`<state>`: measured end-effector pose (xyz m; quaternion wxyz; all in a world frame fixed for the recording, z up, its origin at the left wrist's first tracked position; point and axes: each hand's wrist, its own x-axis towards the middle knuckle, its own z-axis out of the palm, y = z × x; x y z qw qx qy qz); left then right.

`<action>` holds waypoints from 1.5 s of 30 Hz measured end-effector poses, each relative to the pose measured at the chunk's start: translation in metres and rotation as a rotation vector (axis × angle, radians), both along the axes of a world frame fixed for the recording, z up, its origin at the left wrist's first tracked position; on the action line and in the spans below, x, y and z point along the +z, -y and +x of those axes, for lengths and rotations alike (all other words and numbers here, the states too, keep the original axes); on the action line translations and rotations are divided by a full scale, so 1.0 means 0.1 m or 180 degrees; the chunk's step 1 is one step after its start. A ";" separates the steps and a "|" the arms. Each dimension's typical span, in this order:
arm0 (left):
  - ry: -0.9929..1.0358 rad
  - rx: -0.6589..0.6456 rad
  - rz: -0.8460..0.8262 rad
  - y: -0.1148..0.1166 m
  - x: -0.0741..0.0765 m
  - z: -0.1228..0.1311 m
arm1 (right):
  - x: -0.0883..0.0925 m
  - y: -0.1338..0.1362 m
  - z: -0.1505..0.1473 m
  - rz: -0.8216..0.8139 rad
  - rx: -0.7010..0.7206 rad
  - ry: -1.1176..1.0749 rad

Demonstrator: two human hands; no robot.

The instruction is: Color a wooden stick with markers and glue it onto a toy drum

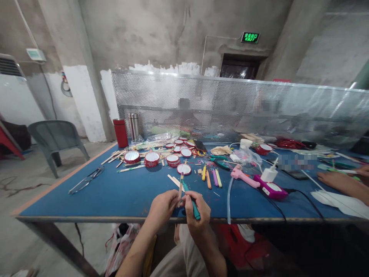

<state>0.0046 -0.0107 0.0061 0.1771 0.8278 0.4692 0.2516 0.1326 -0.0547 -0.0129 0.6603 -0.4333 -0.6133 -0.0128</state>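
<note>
My left hand [165, 204] pinches a flat wooden craft stick [180, 188], held upright, with a dark band near its top end. My right hand [198, 207] is wrapped round a teal crayon [196, 211], its tapered tip beside the stick. Whether tip and stick touch I cannot tell. Two loose wooden sticks [173, 181] lie just beyond my hands. Past them sits a small red-rimmed drum [183, 169] with a white top. To the right are a yellow crayon [204, 173], an orange crayon [208, 180] and a purple crayon [215, 177].
Several drums [152, 159] and sticks fill the table's back half. Glasses [86, 180] lie left, near a red flask [120, 132]. A pink glue gun [245, 177] and a purple power strip [270, 187] with cables stand right. Another person's hand [343, 182] is at far right.
</note>
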 end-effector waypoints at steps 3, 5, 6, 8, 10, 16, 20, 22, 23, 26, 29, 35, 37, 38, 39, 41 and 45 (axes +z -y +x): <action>0.0014 0.0014 0.0032 0.01 0.01 0.00 | 0.02 -0.01 0.00 -0.0001 -0.0009 0.0086; 0.0016 0.0019 0.0026 0.01 0.02 0.00 | 0.02 -0.02 0.00 0.0013 0.0012 0.0126; 0.0016 0.0023 0.0014 0.01 0.02 0.00 | 0.03 -0.02 0.00 0.0016 0.0029 0.0139; 0.0014 0.0022 -0.0004 0.02 0.03 0.00 | 0.03 -0.02 0.00 0.0003 0.0063 0.0164; 0.0016 0.0021 -0.0021 0.02 0.04 0.00 | 0.02 -0.02 0.00 -0.0012 0.0079 0.0180; -0.0004 0.0056 -0.0050 0.02 0.04 0.01 | 0.02 -0.01 0.00 -0.0006 0.0024 0.0191; 0.0006 0.0034 -0.0015 0.01 0.02 0.00 | 0.03 -0.01 0.01 0.0014 0.0052 0.0208; 0.0022 0.0006 0.0002 0.01 0.02 0.00 | 0.03 -0.01 0.01 0.0011 0.0093 0.0218; 0.0033 -0.0012 0.0000 0.01 0.02 0.00 | 0.03 -0.02 0.01 0.0005 0.0104 0.0214; 0.0052 -0.0033 -0.0019 0.01 0.02 0.00 | 0.01 -0.01 0.01 -0.0011 0.0095 0.0202; 0.0038 -0.0021 -0.0025 0.01 0.02 0.00 | 0.00 -0.01 0.01 -0.0066 0.0096 0.0145; 0.0040 -0.0021 -0.0023 0.01 0.03 0.00 | 0.01 0.00 0.01 -0.0038 0.0138 0.0100; 0.0050 -0.0028 -0.0039 0.01 0.03 0.00 | 0.01 0.00 0.01 -0.0029 0.0138 0.0124; 0.0059 -0.0034 -0.0046 0.02 0.03 0.00 | 0.01 0.00 0.01 -0.0026 0.0136 0.0133; 0.0070 -0.0043 -0.0051 0.01 0.04 0.00 | 0.01 0.00 0.01 -0.0025 0.0138 0.0143; 0.0087 -0.0052 -0.0055 0.01 0.04 0.00 | 0.01 -0.01 0.01 -0.0018 0.0148 0.0152; 0.0110 -0.0055 -0.0058 0.00 0.02 0.00 | 0.01 -0.01 0.01 0.0004 0.0200 0.0160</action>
